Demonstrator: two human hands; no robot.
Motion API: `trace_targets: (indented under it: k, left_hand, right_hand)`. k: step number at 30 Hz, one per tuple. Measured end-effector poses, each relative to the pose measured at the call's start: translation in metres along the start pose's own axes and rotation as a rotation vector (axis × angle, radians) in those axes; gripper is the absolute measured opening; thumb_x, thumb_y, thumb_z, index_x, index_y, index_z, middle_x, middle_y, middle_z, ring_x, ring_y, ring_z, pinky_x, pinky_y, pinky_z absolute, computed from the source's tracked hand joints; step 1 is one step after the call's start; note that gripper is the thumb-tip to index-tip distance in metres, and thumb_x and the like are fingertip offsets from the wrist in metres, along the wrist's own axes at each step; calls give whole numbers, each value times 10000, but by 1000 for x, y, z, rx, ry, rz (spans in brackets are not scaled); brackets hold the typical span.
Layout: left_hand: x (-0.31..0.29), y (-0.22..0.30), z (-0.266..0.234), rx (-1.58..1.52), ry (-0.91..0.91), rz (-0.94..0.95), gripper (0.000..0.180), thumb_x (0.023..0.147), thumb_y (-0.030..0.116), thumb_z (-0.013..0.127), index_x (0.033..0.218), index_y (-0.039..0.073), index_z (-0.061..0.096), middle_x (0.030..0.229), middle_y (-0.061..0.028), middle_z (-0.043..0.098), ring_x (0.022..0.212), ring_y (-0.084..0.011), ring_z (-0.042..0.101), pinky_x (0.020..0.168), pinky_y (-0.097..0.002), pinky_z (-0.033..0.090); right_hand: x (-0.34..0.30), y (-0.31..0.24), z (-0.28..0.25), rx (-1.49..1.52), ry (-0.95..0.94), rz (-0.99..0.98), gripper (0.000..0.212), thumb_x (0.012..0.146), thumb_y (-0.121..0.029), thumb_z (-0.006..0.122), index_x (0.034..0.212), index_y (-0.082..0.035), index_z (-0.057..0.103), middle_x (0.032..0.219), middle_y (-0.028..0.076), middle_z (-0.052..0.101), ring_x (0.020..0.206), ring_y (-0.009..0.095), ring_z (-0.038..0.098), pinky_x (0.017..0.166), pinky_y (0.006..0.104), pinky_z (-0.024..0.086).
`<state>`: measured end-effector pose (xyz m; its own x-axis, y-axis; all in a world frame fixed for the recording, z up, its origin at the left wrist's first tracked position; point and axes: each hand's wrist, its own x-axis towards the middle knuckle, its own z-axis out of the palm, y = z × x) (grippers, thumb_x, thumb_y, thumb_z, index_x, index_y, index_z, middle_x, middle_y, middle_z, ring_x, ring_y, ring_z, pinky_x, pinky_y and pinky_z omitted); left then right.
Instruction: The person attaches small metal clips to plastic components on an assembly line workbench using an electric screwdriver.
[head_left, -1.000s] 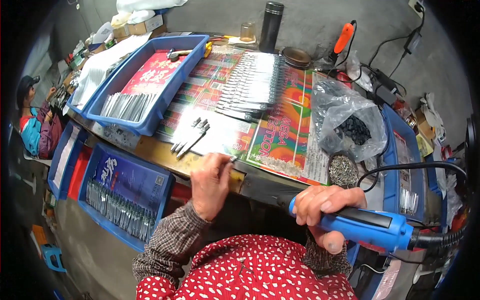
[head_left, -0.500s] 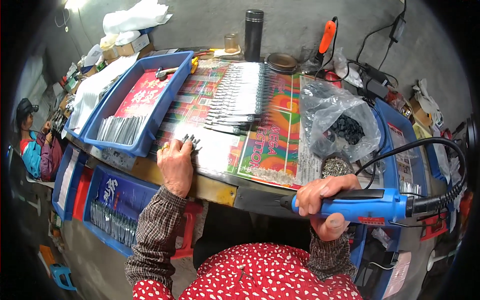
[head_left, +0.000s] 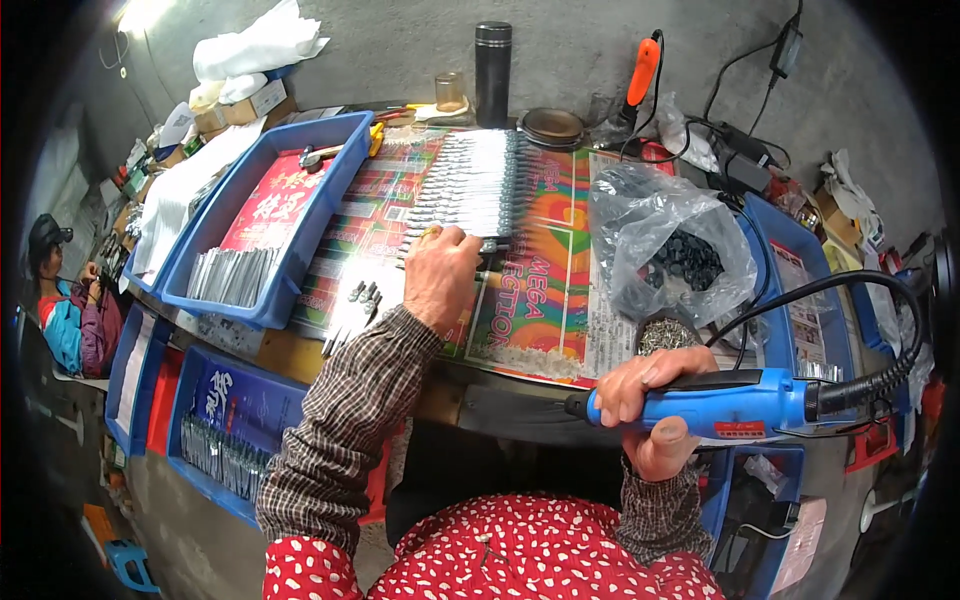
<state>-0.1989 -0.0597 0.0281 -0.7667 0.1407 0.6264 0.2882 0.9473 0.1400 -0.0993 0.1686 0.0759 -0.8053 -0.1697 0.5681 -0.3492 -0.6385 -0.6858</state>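
Note:
A blue corded electric screwdriver (head_left: 720, 405) lies level in my right hand (head_left: 650, 405), its dark tip pointing left over the table's front edge. My left hand (head_left: 442, 278) is at the near end of a long row of slim silvery pieces with dark ends (head_left: 470, 185). Its fingers are bent down and drawn together, and the back of the hand hides the fingertips and whatever is between them. Beside my left forearm, a small loose bunch of similar dark-tipped pieces (head_left: 357, 308) lies on the table.
On the left stands a blue tray (head_left: 345, 190) with silvery pieces and a hammer. To the right are a clear plastic bag (head_left: 625, 215) of black parts and a bowl of small screws (head_left: 668, 335). A black flask (head_left: 493, 75) stands at the back. Another person (head_left: 70, 300) sits far left.
My left hand has moved right and away from me, from the small loose bunch to the row's near end. My right hand still holds the screwdriver in nearly the same place.

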Motion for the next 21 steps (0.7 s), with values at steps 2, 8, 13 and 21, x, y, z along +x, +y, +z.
trace_targets:
  k: [2, 8, 13, 21]
  left_hand:
    - [5, 3, 7, 7, -6, 2, 188, 672, 110, 667, 851, 77, 619, 812, -80, 571, 822, -279, 547, 690, -384, 447]
    - [10, 8, 17, 63, -36, 57, 194, 675, 121, 664, 850, 77, 594, 834, -75, 556, 839, -275, 536, 743, -385, 422]
    - [10, 7, 23, 153, -31, 141, 154, 721, 149, 581, 843, 56, 567, 814, -98, 528, 865, -269, 530, 745, -381, 395]
    - [10, 6, 25, 245, 56, 195, 83, 740, 104, 520, 797, 49, 544, 800, -89, 523, 827, -245, 534, 733, -383, 386]
  right_hand:
    - [-1, 0, -3, -6, 9, 4, 428, 726, -206, 737, 955, -31, 421, 677, 76, 521, 611, 184, 522, 587, 329, 456]
    - [-2, 0, -7, -6, 29, 0, 414, 733, -188, 725, 959, -30, 415, 695, 79, 524, 624, 188, 526, 600, 331, 456]
    - [-3, 2, -12, 7, 45, 9, 415, 728, -179, 727, 960, -32, 416, 696, 81, 524, 624, 189, 528, 602, 333, 457]
    - [0, -3, -14, -19, 49, -33, 435, 713, -181, 737, 962, -28, 415, 691, 90, 522, 620, 189, 523, 594, 333, 460]
